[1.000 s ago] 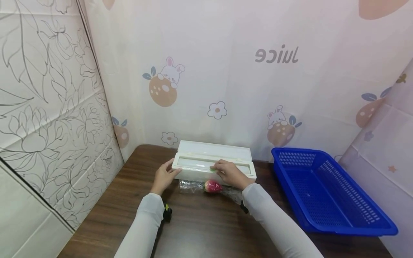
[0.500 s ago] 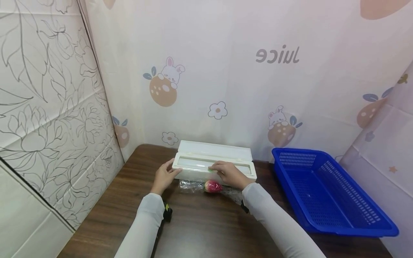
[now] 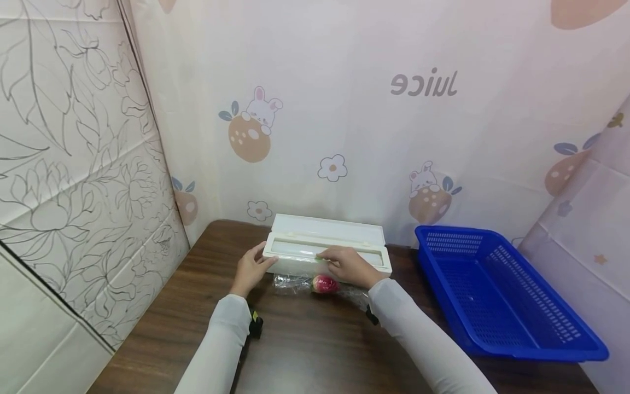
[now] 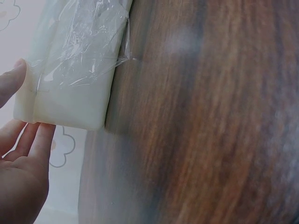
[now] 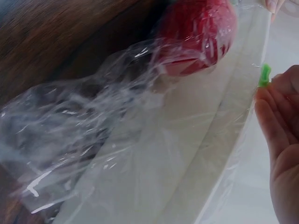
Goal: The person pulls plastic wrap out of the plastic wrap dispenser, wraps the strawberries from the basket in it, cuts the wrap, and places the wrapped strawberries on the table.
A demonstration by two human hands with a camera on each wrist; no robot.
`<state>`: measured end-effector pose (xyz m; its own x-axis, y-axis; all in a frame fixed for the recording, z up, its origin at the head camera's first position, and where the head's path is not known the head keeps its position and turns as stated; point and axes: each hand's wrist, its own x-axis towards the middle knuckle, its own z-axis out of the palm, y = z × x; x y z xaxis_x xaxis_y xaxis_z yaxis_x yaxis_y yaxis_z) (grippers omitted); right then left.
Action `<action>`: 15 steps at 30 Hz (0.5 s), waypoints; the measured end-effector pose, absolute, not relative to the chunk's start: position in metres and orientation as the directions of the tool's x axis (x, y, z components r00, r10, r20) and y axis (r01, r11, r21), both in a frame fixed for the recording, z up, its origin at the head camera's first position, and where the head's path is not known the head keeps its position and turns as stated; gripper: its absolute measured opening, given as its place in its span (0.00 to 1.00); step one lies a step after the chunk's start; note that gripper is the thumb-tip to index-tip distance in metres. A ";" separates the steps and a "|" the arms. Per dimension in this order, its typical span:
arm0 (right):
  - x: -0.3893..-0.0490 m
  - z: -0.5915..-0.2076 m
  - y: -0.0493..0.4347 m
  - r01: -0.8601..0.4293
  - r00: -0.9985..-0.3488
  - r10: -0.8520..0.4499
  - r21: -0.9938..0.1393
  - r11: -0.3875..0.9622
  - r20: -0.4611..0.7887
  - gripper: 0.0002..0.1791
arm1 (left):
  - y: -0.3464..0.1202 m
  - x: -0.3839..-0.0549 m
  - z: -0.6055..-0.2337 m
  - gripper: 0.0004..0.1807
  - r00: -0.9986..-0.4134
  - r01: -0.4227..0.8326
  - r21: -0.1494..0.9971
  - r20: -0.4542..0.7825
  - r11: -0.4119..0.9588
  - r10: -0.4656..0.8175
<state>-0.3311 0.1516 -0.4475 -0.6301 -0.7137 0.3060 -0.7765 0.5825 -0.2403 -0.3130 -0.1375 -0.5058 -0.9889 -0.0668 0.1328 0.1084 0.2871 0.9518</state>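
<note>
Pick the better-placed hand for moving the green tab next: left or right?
Probably right: the right hand pinches the green tab, while the left hand grips the left end of the white box, apart from the tab.

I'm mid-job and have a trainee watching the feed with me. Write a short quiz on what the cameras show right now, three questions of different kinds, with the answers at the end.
1. Fill in "nearer to" or "farther from": the left hand holds the white box at the end ____ the blue basket.
2. True or false: the lid of the white box is shut.
3. Short answer: what small thing does the right hand pinch?

Key
1. Farther from.
2. False; the lid is folded back, on the wall side of the box.
3. A green tab, seen clearest in the right wrist view.
</note>
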 end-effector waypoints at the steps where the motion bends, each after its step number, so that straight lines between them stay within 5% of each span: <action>1: -0.331 -0.446 0.150 -0.768 -0.640 -0.706 -0.247 0.591 0.301 0.19 | -0.138 -0.313 -0.506 0.38 -0.989 0.109 0.951 0.134 0.289 -0.067; 15: -0.336 -0.440 0.126 -0.698 -0.716 -0.644 -0.267 0.664 0.271 0.10 | -0.136 -0.313 -0.506 0.38 -0.987 0.109 0.948 0.138 0.298 -0.081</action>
<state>-0.3363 0.1256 -0.4400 -0.7157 -0.6437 0.2708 -0.6984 0.6642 -0.2668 -0.3127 -0.1358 -0.5059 -0.9870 -0.0813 0.1384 0.1085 0.2977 0.9485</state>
